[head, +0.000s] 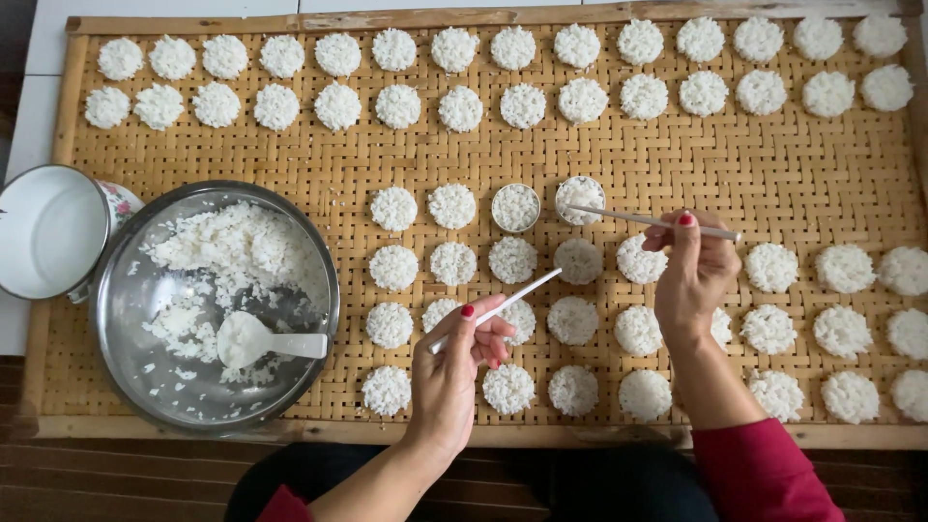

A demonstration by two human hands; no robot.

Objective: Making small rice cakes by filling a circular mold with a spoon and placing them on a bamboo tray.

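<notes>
A woven bamboo tray (pixel 773 174) carries rows of small round rice cakes (pixel 451 206), two rows along the far edge and four more across the near half. The left hand (pixel 454 372) is closed around a thin white stick (pixel 498 309), pinched between thumb and fingers, with the stick slanting up to the right so that its tip lies just beside a rice cake in the second near row. The right hand (pixel 691 271) grips a second thin stick (pixel 652 221) between thumb and fingertips; this one runs nearly level to the left, and its tip reaches a small round metal mould (pixel 580 197) filled with rice. Just left of that stands another round mould (pixel 515 207), also packed with rice. At the near left of the tray sits a wide steel bowl (pixel 126 290) holding loose cooked rice (pixel 227 246) and a white spoon (pixel 256 340). Touching the bowl's left rim is a white enamel mug (pixel 48 232), partly off the tray.
</notes>
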